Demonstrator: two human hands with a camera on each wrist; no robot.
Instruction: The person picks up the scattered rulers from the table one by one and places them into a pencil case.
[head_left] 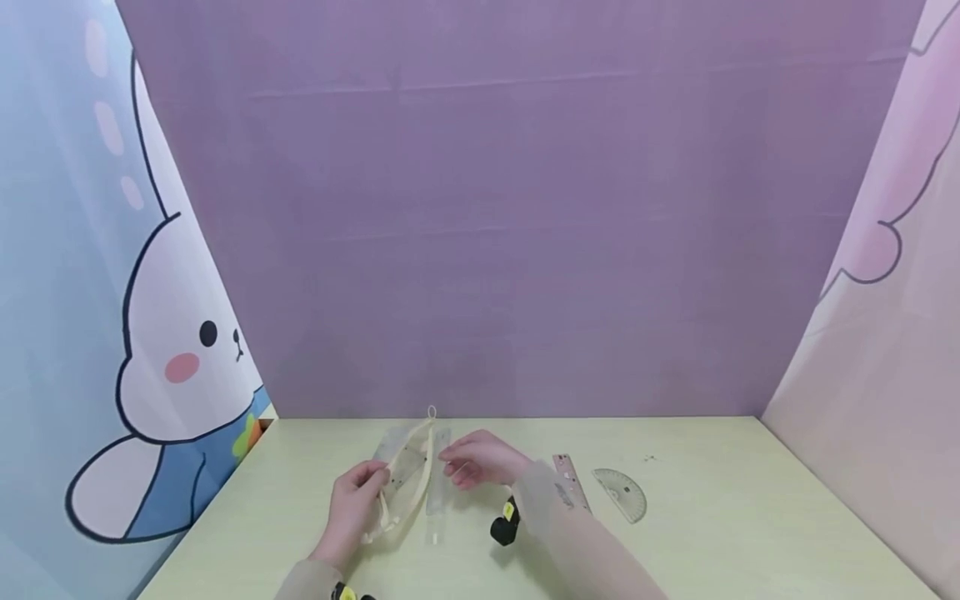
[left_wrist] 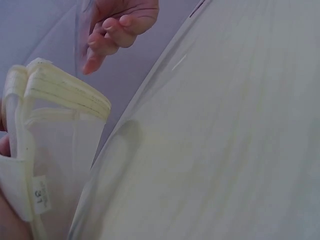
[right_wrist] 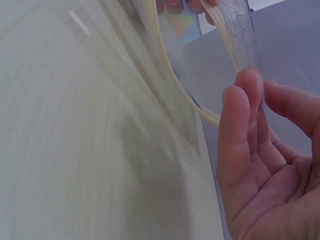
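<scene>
My left hand (head_left: 358,500) grips the side of a clear mesh-like pouch (head_left: 411,462) with cream trim, its mouth spread apart. The pouch's cream edge (left_wrist: 65,92) and a small white tag (left_wrist: 42,195) show in the left wrist view. My right hand (head_left: 483,460) is just right of the pouch, thumb and fingertips pinching a clear ruler (right_wrist: 241,30). This ruler stands alongside the pouch's trim, its printed scale visible in the right wrist view. Beyond the trim, the left hand's fingertips (right_wrist: 174,6) show at the top edge of that view.
A pink ruler (head_left: 567,471) lies on the pale table (head_left: 712,533), partly behind my right forearm. To its right lies a clear protractor (head_left: 621,495). Small dark marks (head_left: 651,457) show farther back. A purple backdrop (head_left: 525,250) rises behind the table, with printed curtains at both sides.
</scene>
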